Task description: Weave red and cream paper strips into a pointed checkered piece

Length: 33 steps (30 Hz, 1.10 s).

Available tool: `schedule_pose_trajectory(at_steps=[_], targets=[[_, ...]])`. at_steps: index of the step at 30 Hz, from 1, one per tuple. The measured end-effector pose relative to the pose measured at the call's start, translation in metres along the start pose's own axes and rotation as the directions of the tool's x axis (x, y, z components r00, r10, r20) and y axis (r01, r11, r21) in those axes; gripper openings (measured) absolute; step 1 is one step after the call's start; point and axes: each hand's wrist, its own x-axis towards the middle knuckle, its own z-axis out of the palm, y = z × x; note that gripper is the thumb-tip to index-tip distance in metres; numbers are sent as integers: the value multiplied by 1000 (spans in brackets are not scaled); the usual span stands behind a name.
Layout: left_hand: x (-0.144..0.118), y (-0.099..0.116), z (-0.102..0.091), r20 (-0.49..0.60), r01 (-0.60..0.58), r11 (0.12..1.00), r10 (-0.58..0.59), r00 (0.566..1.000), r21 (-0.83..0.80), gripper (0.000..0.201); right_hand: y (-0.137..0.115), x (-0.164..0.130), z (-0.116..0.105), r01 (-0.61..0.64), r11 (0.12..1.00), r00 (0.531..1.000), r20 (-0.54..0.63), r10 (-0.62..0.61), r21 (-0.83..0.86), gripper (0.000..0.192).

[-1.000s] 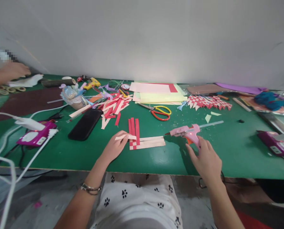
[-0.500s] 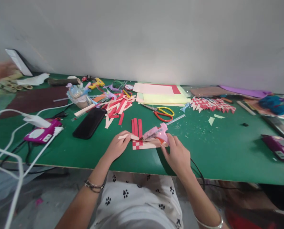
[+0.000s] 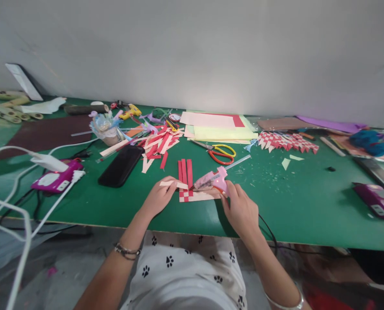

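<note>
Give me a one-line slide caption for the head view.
Right hand aims a pink glue gun at a red-and-cream woven paper strip mat; left hand lifts a cream strip.

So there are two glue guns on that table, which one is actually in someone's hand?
The pink glue gun, gripped by the right hand with its nozzle at the woven red and cream strips. The yellow glue gun lies untouched near the wall.

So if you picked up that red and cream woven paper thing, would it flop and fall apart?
Probably floppy: the woven paper piece is thin strips lying flat on the green table. It likely weighs almost nothing. Loose strip ends could slip out, since the left hand lifts one cream strip while the right hand aims the pink glue gun there.
</note>
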Motion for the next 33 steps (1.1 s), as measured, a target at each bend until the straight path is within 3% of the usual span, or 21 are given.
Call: schedule_pose_trajectory(at_steps=[12,16,23,28,31,33], targets=[[0,-2,0,9,13,1000,-13,1000,4,42,10,-5,-2,-34,999,999,2,34,-11,33],[0,0,0,16,-10,1000,10,1000,17,42,20,-8,-5,-119,993,992,-42,120,25,38],[1,4,-1,43,-15,995,11,999,96,43,64,-15,-14,-361,932,929,-72,362,20,47],[2,8,3,-28,-15,976,22,999,219,40,101,-25,-12,-455,886,891,-46,452,-94,48],[5,13,7,-68,-56,941,84,994,333,40,99,-22,-17,-452,883,887,-161,432,-123,50],[8,16,10,-108,-107,897,169,980,429,39,81,-13,-22,-419,908,878,-258,403,-6,47]])
